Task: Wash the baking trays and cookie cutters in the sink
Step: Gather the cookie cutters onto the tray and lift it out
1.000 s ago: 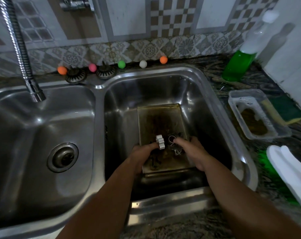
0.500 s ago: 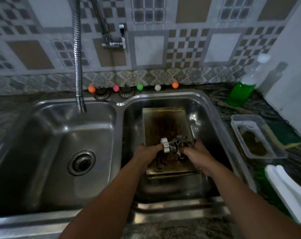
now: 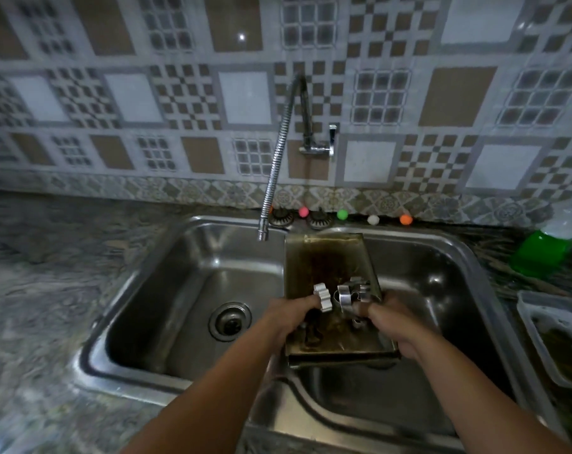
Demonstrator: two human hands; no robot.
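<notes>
My left hand is curled round the left side of the baking tray, and its thumb rests by a white cookie cutter shaped like a flower. My right hand grips the right side of the tray, and its fingers are curled over a bunch of shiny metal cookie cutters near that edge. Both hands are closed tight, so the tray hangs between them, right in front of me. Its long side points away from me toward the wall, and the far end tips up. There looks to be a second tray just under it, but I cannot tell for sure. The tray is over the right bowl of the sink, with its left edge at the middle wall. The tap hangs just to the left, over the left bowl, and no water comes out. I think I need to move the tray left to get it under the tap. On the bench to my right are a green bottle and a plastic tub
</notes>
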